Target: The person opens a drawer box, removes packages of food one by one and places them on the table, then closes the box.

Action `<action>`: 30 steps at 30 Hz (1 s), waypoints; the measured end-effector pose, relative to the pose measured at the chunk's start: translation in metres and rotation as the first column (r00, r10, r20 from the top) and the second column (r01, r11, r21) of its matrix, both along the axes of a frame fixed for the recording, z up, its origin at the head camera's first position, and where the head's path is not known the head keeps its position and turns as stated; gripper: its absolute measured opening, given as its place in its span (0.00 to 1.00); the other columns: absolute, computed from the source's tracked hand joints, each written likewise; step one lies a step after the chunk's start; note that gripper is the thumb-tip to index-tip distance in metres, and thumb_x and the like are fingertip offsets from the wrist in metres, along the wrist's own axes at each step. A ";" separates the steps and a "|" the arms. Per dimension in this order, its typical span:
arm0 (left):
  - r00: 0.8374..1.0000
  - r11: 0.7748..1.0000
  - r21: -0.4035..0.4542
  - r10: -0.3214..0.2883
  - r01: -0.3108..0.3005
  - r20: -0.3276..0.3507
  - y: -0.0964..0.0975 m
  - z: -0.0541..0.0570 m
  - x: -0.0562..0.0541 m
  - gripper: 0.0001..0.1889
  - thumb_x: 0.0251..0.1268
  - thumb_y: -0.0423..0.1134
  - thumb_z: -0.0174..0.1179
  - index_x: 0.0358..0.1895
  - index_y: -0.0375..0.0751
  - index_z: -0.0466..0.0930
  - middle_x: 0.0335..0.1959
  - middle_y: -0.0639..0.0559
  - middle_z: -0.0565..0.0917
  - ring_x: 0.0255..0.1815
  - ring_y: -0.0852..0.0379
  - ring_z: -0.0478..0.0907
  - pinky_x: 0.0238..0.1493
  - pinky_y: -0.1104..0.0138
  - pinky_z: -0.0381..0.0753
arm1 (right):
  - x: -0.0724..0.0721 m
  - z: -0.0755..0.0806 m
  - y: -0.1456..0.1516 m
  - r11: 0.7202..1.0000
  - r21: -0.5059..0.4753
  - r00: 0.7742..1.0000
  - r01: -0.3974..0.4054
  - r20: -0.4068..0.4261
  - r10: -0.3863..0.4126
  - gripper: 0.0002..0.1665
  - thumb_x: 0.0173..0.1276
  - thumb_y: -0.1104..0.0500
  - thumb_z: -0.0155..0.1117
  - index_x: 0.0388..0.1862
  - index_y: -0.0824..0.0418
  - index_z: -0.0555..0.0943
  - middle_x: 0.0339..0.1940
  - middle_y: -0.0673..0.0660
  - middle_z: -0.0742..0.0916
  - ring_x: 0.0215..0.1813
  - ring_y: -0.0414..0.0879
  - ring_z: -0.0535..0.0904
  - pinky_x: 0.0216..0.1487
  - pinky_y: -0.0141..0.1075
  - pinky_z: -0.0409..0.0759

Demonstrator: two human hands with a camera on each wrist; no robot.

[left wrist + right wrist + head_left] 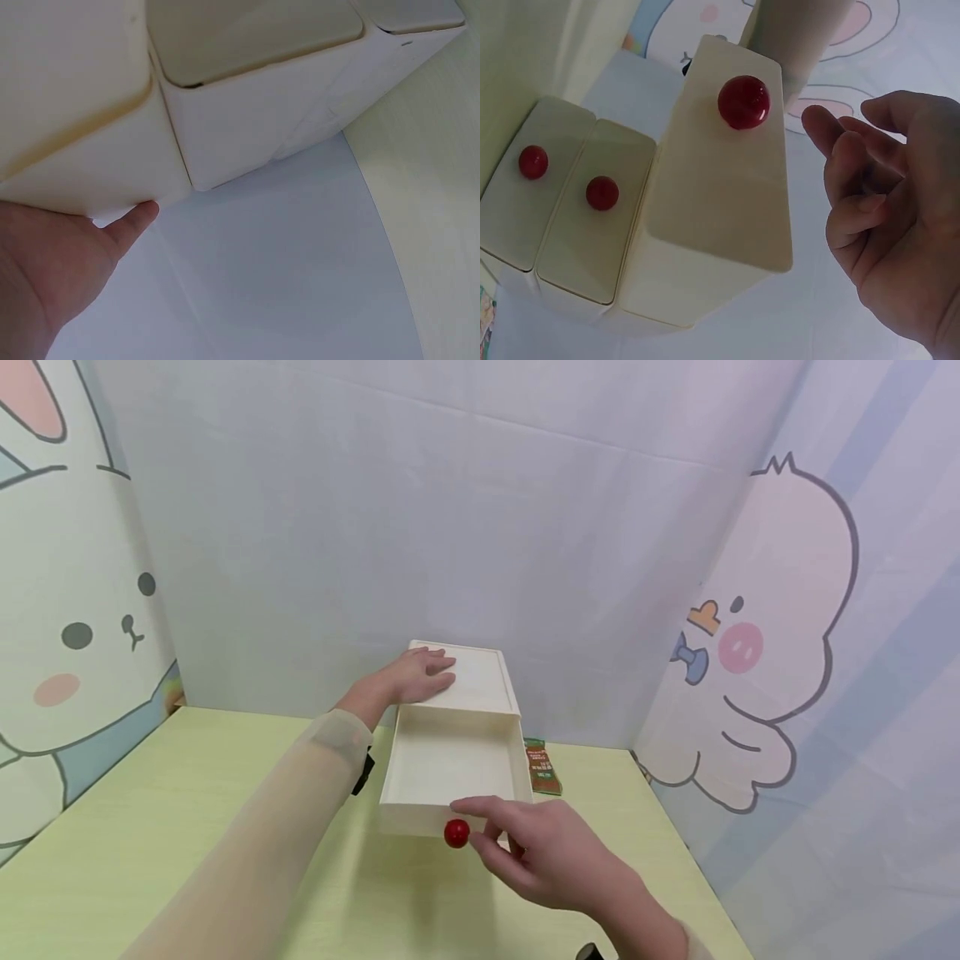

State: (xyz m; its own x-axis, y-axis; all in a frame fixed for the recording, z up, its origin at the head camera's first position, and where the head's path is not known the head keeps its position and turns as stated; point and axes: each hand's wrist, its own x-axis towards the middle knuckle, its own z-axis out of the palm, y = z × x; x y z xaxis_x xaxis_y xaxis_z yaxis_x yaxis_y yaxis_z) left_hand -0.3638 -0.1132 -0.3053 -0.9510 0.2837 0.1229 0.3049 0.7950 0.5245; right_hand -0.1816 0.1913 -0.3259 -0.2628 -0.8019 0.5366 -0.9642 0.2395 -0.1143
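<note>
A small white drawer cabinet (480, 681) stands at the back of the table, its top drawer (408, 818) pulled far out. On that drawer's front is a round red knob (457, 833). My left hand (420, 675) rests flat on the cabinet's top, fingers spread; the left wrist view shows this hand (60, 262) against the white casing. Just right of the knob hovers my right hand (547, 852), index finger and thumb apart and the other fingers loosely bent. In the right wrist view a gap separates this hand (892, 202) from the knob (744, 102).
Two lower drawers, each with a red knob (602, 193), are closed. A red and green packet (542, 767) lies on the pale yellow table (247, 777) right of the cabinet. Cloth walls with cartoon figures (795, 568) stand behind and at both sides.
</note>
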 end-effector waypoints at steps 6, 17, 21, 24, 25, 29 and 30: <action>1.000 1.000 -0.003 -0.010 0.010 -0.009 0.000 -0.001 -0.001 0.33 0.88 0.56 0.46 0.87 0.47 0.65 0.92 0.43 0.57 0.94 0.36 0.41 0.93 0.40 0.43 | 0.000 -0.012 -0.005 0.991 0.130 0.997 0.045 0.054 -0.052 0.23 0.82 0.57 0.67 0.72 0.48 0.79 0.42 0.39 0.92 0.31 0.23 0.80 0.32 0.13 0.69; 1.000 1.000 0.006 -0.010 0.010 -0.011 -0.002 -0.002 -0.002 0.33 0.88 0.55 0.47 0.86 0.47 0.66 0.92 0.44 0.58 0.94 0.36 0.41 0.93 0.41 0.43 | -0.007 -0.030 -0.013 0.980 0.186 0.996 0.075 0.043 -0.084 0.24 0.79 0.58 0.69 0.70 0.48 0.78 0.51 0.41 0.91 0.47 0.26 0.88 0.48 0.20 0.82; 1.000 1.000 0.007 -0.010 0.010 -0.017 -0.002 -0.002 -0.002 0.33 0.88 0.55 0.46 0.86 0.46 0.66 0.92 0.44 0.58 0.94 0.35 0.41 0.93 0.41 0.43 | -0.008 -0.035 -0.016 0.979 0.190 0.994 0.080 0.058 -0.092 0.24 0.78 0.59 0.70 0.69 0.47 0.78 0.53 0.43 0.91 0.50 0.28 0.90 0.50 0.22 0.84; 1.000 1.000 0.009 -0.008 0.008 -0.018 -0.001 -0.002 -0.002 0.32 0.88 0.55 0.46 0.86 0.46 0.66 0.92 0.44 0.58 0.94 0.35 0.41 0.93 0.40 0.43 | -0.008 -0.038 -0.018 0.980 0.179 0.993 0.089 0.061 -0.102 0.23 0.78 0.59 0.69 0.68 0.47 0.79 0.54 0.43 0.91 0.51 0.29 0.91 0.49 0.21 0.84; 1.000 1.000 0.010 -0.007 0.007 -0.016 -0.002 -0.001 -0.001 0.32 0.88 0.55 0.46 0.86 0.46 0.66 0.92 0.44 0.58 0.94 0.35 0.41 0.93 0.41 0.43 | -0.009 -0.039 -0.018 0.982 0.170 0.993 0.088 0.061 -0.099 0.22 0.78 0.60 0.69 0.67 0.47 0.80 0.54 0.43 0.92 0.51 0.29 0.91 0.48 0.20 0.83; 1.000 1.000 0.009 -0.004 0.005 -0.016 -0.002 -0.001 -0.001 0.32 0.88 0.55 0.47 0.86 0.47 0.67 0.92 0.44 0.58 0.94 0.36 0.41 0.93 0.41 0.43 | -0.013 -0.044 -0.020 0.992 0.110 0.997 0.068 0.037 -0.073 0.20 0.78 0.61 0.71 0.64 0.47 0.81 0.51 0.43 0.92 0.48 0.28 0.91 0.48 0.18 0.83; 1.000 1.000 0.009 -0.005 0.005 -0.015 -0.002 -0.001 -0.001 0.32 0.88 0.55 0.47 0.86 0.47 0.67 0.91 0.44 0.58 0.94 0.36 0.41 0.93 0.41 0.43 | -0.014 -0.045 -0.021 0.994 0.091 0.998 0.060 0.030 -0.063 0.19 0.77 0.61 0.72 0.63 0.48 0.82 0.50 0.43 0.92 0.47 0.29 0.91 0.47 0.18 0.84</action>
State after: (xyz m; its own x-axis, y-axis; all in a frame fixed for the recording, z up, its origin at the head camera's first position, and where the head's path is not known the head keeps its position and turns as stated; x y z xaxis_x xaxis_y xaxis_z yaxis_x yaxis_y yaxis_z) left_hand -0.3646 -0.1149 -0.3063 -0.9477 0.2870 0.1399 0.3167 0.7885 0.5273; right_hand -0.1958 0.1703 -0.3709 -0.3292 -0.8282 0.4536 -0.9434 0.3090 -0.1206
